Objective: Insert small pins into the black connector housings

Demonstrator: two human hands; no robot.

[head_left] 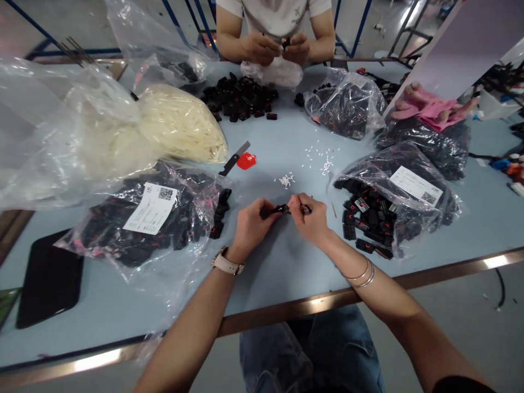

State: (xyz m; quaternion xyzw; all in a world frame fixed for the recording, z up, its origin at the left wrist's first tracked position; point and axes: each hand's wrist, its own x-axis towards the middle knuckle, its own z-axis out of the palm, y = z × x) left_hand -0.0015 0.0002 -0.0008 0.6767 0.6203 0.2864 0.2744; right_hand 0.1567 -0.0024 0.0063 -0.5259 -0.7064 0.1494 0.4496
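My left hand [252, 226] is closed on a small black plastic connector housing [280, 209], pinched between thumb and fingers just above the table. My right hand [308, 220] is closed too, its fingertips meeting the right end of the housing. A dark rounded piece [306, 209] shows among its fingers; what it belongs to is hidden. Just beyond both hands lies a little pile of tiny white plugs [285, 180]. More white plugs [326, 166] are scattered farther back to the right. To the right of my right hand rests a thin brown stick [334, 210].
Bags of black connectors stand left [118, 218] and right [426, 185], the right one spilling loose connectors [368, 218]. A knife [235, 159] lies beside a red piece [246, 161]. Behind are a bag of cream-coloured strips [180, 123], a connector heap [241, 95] and a co-worker's hands [262, 50].
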